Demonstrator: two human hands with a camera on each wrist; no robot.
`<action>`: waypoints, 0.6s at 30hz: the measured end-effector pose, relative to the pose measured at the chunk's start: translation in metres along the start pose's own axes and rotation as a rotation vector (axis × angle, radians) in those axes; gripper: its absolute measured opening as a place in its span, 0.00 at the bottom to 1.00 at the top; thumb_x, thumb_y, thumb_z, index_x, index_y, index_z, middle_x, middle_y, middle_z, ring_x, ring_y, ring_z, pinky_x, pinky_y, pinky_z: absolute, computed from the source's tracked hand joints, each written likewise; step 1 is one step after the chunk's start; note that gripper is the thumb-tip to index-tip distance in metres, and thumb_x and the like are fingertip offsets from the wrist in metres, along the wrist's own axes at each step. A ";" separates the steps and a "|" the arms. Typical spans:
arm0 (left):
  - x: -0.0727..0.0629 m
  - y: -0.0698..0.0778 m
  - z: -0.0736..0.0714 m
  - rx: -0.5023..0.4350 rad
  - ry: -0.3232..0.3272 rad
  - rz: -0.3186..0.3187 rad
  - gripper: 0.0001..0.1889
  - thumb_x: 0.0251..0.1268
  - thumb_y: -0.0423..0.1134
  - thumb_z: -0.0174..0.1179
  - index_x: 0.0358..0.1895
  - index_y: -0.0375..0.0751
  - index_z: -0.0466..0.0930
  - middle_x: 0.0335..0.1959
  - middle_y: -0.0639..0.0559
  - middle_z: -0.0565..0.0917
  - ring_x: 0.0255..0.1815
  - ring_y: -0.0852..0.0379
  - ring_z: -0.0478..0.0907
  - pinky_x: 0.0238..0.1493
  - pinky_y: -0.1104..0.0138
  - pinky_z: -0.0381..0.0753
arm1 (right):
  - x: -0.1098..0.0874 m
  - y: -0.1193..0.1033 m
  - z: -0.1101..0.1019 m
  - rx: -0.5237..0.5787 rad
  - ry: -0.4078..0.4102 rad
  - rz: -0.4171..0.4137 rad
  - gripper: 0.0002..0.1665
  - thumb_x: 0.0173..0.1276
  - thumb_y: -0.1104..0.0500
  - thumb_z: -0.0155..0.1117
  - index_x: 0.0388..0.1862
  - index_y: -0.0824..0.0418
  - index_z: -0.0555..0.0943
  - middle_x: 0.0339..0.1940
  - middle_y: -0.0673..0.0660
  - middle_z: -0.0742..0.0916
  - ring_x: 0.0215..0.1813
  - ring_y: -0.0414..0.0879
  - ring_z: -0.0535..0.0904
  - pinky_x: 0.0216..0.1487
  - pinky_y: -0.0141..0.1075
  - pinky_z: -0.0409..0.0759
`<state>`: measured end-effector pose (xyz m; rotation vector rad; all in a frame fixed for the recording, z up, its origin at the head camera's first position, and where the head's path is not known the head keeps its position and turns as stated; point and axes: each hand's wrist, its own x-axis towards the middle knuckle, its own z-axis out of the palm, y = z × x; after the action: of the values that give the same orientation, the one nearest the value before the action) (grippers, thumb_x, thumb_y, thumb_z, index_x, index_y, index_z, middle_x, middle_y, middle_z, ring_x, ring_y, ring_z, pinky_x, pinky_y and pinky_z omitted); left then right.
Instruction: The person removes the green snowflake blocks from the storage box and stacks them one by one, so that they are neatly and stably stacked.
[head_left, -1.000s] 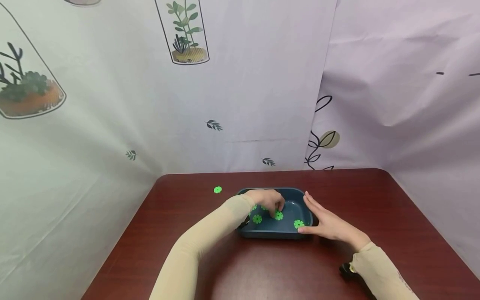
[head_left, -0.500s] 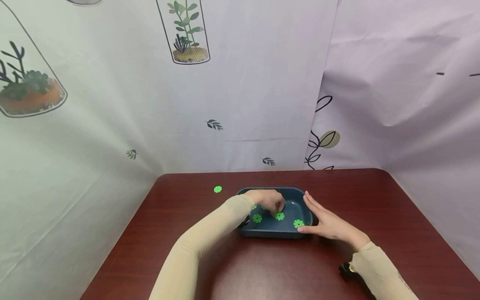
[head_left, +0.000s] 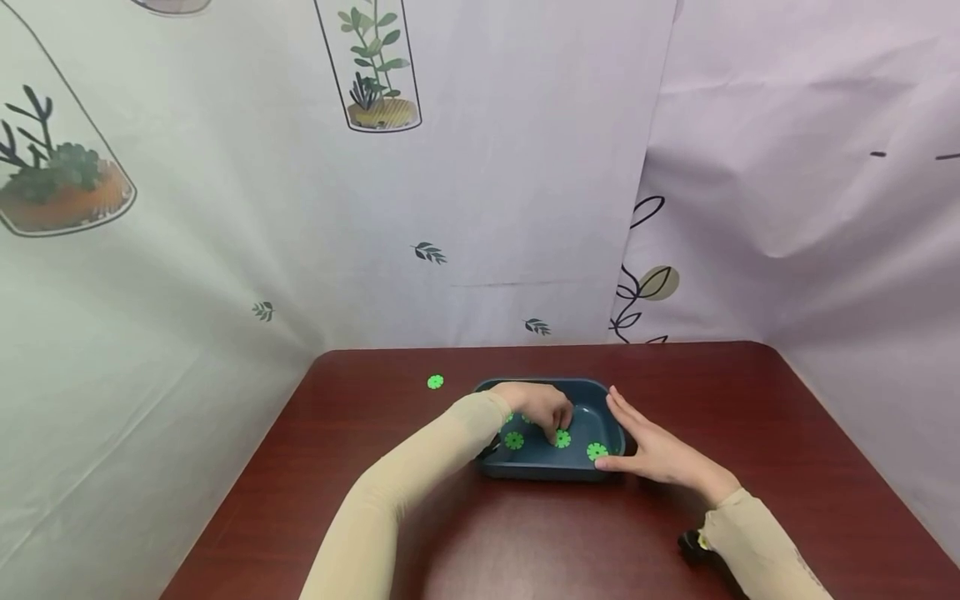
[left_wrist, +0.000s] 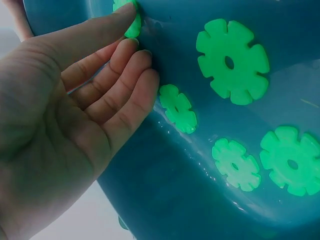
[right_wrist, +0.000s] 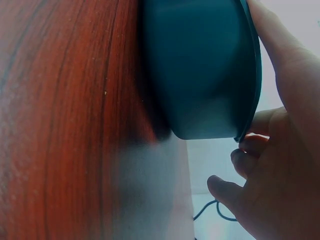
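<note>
A dark blue rectangular basin (head_left: 543,472) stands on the table. My left hand (head_left: 536,403) reaches down into it and pinches a green flower-shaped disc (head_left: 562,438). In the left wrist view the thumb lies over that disc (left_wrist: 133,29), partly covering it, with the fingertips close behind. My right hand (head_left: 660,446) spans the basin's right end, its thumb at the front rim and its outstretched fingers along the side rim. Several more discs lie in the basin, including one near the right thumb (head_left: 597,451) and one left of centre (head_left: 513,440); my left hand and sleeve partly hide others.
Another green disc (head_left: 435,382) lies on the reddish-brown table (head_left: 525,542), left of the basin and near the back edge. White patterned cloth (head_left: 517,183) hangs behind the table and along both sides. A dark cable (right_wrist: 207,206) shows beyond the table in the right wrist view.
My left hand has shifted slightly right within the basin, and the disc at its fingertips has moved right with it. The right hand has kept its place at the rim.
</note>
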<state>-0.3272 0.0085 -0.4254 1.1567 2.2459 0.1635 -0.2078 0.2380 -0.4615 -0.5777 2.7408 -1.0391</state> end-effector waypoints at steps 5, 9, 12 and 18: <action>-0.001 0.002 -0.001 0.027 -0.022 0.004 0.10 0.60 0.38 0.74 0.39 0.48 0.81 0.35 0.58 0.81 0.35 0.62 0.76 0.36 0.71 0.75 | 0.000 0.000 0.000 0.000 -0.001 -0.005 0.67 0.60 0.33 0.71 0.83 0.64 0.47 0.84 0.63 0.47 0.80 0.67 0.49 0.70 0.65 0.60; -0.002 0.003 -0.002 0.042 -0.032 -0.001 0.10 0.59 0.38 0.74 0.38 0.47 0.81 0.35 0.58 0.81 0.34 0.61 0.74 0.36 0.71 0.74 | 0.000 0.000 0.000 0.000 0.002 -0.008 0.67 0.60 0.33 0.71 0.83 0.64 0.47 0.84 0.63 0.47 0.80 0.67 0.49 0.70 0.65 0.60; -0.002 0.003 -0.001 0.048 -0.024 -0.002 0.10 0.59 0.38 0.75 0.36 0.47 0.80 0.34 0.58 0.80 0.32 0.61 0.73 0.35 0.70 0.73 | 0.000 0.000 0.000 -0.002 0.003 -0.006 0.67 0.60 0.32 0.71 0.83 0.64 0.48 0.84 0.63 0.47 0.80 0.67 0.49 0.70 0.65 0.60; -0.004 -0.001 -0.001 0.024 0.015 0.027 0.10 0.60 0.36 0.73 0.34 0.47 0.79 0.30 0.57 0.79 0.29 0.61 0.71 0.32 0.71 0.72 | -0.001 -0.001 0.001 0.000 0.007 -0.008 0.67 0.60 0.33 0.71 0.83 0.64 0.48 0.84 0.63 0.47 0.80 0.67 0.49 0.69 0.66 0.60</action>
<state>-0.3267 0.0046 -0.4236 1.2021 2.2522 0.1571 -0.2065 0.2373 -0.4613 -0.5865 2.7463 -1.0453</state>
